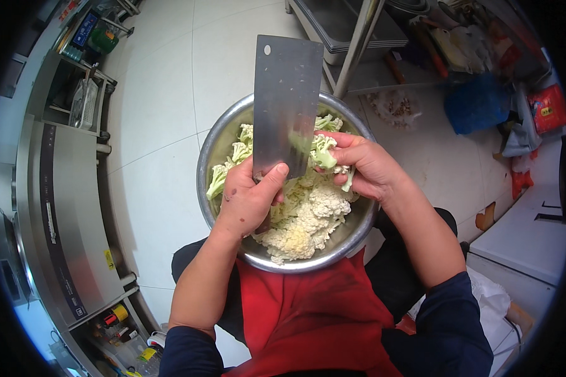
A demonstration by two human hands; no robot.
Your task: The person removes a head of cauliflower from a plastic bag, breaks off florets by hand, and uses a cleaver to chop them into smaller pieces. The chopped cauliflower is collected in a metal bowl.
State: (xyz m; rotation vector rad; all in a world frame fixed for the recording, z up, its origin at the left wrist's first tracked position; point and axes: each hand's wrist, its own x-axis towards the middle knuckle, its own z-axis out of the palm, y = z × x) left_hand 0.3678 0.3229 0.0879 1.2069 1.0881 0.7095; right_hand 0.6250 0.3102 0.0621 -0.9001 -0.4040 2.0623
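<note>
My left hand (248, 198) grips a broad steel cleaver (286, 100) by its handle, thumb pressed on the blade, which stands upright over a round steel bowl (210, 151) resting on my lap. My right hand (365, 164) holds a cauliflower floret (324, 151) with a green stalk against the blade's edge. The bowl holds several cut cauliflower pieces (302, 220), white and pale green. A red apron (308, 314) lies under the bowl.
A stainless steel counter with a cooker (63, 207) runs along the left. A metal rack with a tub (352, 31) stands ahead on the white tiled floor (170, 94). Blue and red bags (484, 100) lie at the right, a white chest (522, 239) beside my right arm.
</note>
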